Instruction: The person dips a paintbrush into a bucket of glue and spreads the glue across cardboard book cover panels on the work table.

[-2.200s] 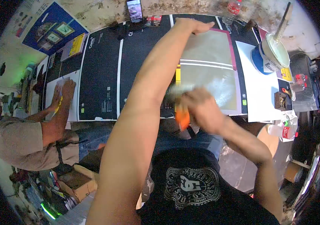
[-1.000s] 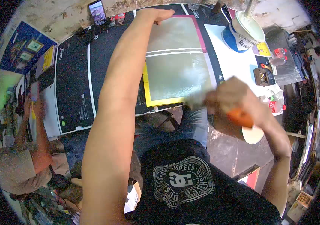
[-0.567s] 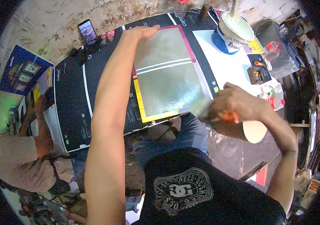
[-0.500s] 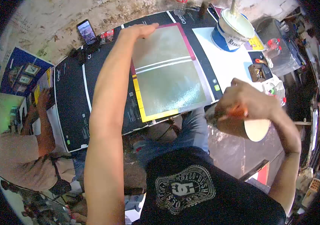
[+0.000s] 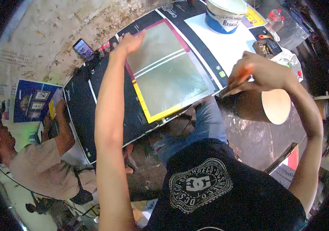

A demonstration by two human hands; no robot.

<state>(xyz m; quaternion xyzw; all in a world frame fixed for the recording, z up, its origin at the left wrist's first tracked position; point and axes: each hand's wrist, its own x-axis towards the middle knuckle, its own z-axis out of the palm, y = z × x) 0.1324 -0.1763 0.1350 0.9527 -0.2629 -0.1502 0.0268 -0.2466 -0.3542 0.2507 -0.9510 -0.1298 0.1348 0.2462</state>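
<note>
My left hand (image 5: 130,43) is at the top left corner of a greyish sheet (image 5: 171,79) with maroon and yellow borders, its fingers apart and nothing in them. The sheet lies on the black table covering, two white lines crossing it and a wet shine at its lower right. My right hand (image 5: 262,71) is closed around an orange-handled brush (image 5: 245,72), past the table's near edge on the right. The brush's far end is dark and partly hidden by my fingers.
A white and blue bucket (image 5: 225,21) stands on white paper (image 5: 220,40) at the back right. Beside it are a small box (image 5: 262,48) and a bottle (image 5: 275,16). A phone (image 5: 84,50) leans at the back. A round stool (image 5: 276,106) stands below my right hand. A co-worker (image 5: 45,161) sits left.
The view has turned and shifted. My right hand with the brush has moved from the sheet's lower edge out to the right. My left hand's fingers have lifted and spread at the sheet's corner.
</note>
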